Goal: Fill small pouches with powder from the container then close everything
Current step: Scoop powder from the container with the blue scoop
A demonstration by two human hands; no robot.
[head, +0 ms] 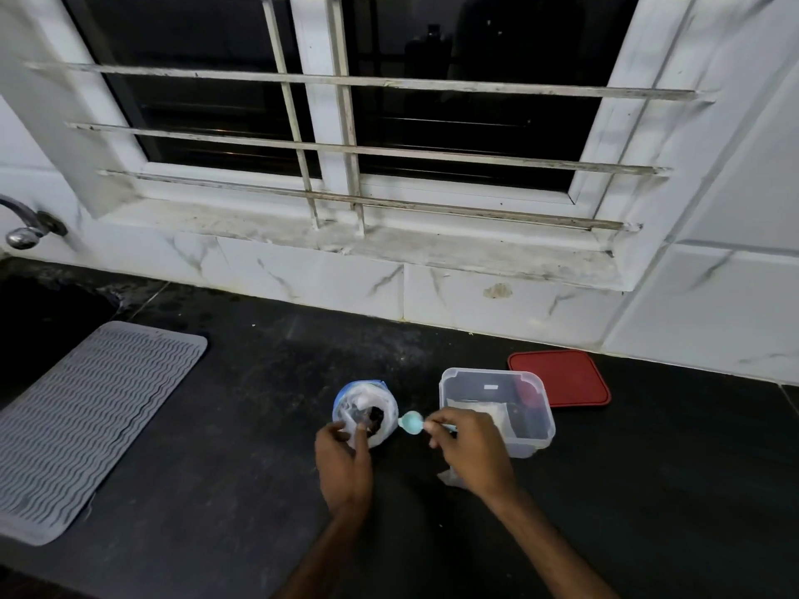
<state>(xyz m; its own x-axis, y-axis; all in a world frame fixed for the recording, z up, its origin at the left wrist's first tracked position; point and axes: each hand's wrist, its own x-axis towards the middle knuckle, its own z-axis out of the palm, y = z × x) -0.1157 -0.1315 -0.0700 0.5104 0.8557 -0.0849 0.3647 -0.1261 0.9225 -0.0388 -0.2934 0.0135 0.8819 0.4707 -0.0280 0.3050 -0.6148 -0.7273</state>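
Head view: gripping the liner (386, 409) of the open powder container (346, 393) with left hand (343, 464), pinching a blue spoon (410, 424) just beside its rim with right hand (471, 451). Judged mid-filling: clear box (493, 373) unlidded, red lid (562, 378) apart on counter (216, 469), closing yet undone.

Counter (216, 490): dark speckled stone, running along the wall.
Mat (86, 425): grey, wavy-ribbed, lying flat at the counter's left end.
Sink (39, 322): dark basin, far left.
Tap (23, 229): chrome, wall-mounted above the sink.
Window (432, 101): dark panes, white frame, worn horizontal bars.
Sill (389, 239): stained.
Wall tiles (302, 278): white, grey-veined.
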